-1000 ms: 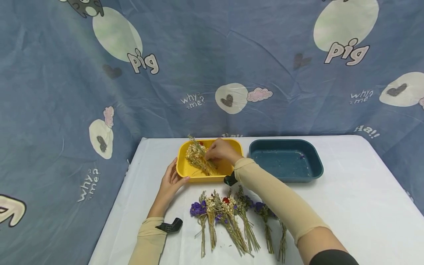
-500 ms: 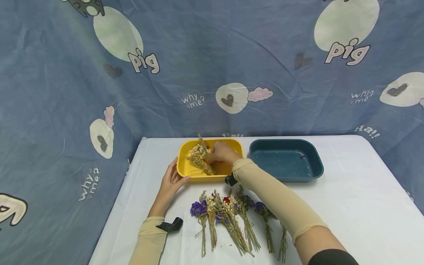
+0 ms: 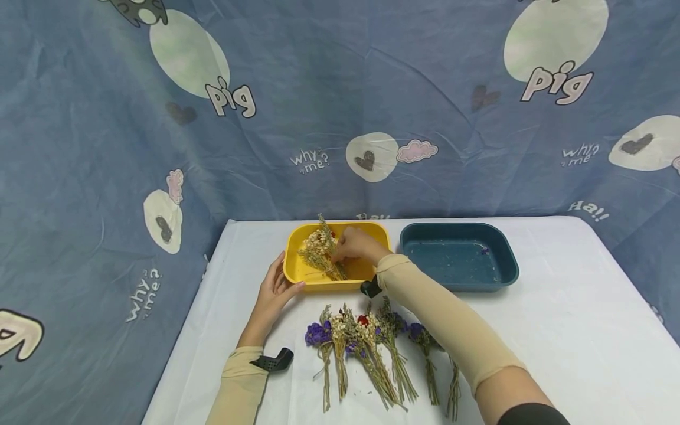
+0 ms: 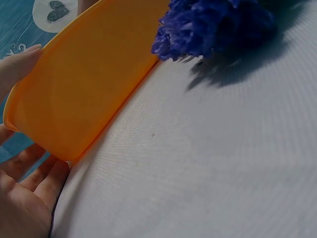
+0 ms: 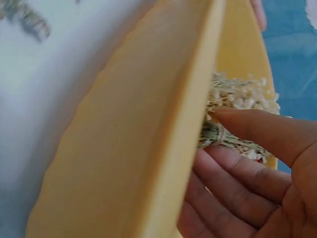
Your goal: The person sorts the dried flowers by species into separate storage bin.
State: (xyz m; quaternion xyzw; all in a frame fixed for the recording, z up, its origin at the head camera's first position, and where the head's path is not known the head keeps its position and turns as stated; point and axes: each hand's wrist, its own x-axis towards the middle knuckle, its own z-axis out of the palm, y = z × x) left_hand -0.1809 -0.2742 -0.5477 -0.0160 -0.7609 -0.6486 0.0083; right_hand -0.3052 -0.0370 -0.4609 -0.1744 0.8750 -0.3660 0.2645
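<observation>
A yellow plastic tray stands at the back of the table. My left hand holds its front left corner; the left wrist view shows the thumb at the rim and the fingers round the outer wall. Inside the tray lies a bunch of cream dried flowers with greenish stems. My right hand reaches in from the right and pinches this bunch near its string tie, thumb above and fingers below. The tray's wall hides part of the stems in the right wrist view.
Several dried flower bunches lie in a row in front of the tray, a purple one leftmost. A dark teal tray with small plant scraps stands to the right. Behind the white table hangs a blue printed cloth.
The cream dried flower bunch in the yellow tray has shifted slightly right, its tip turned more upright, with the right hand drawing back a little. My left hand stays at the tray corner.
</observation>
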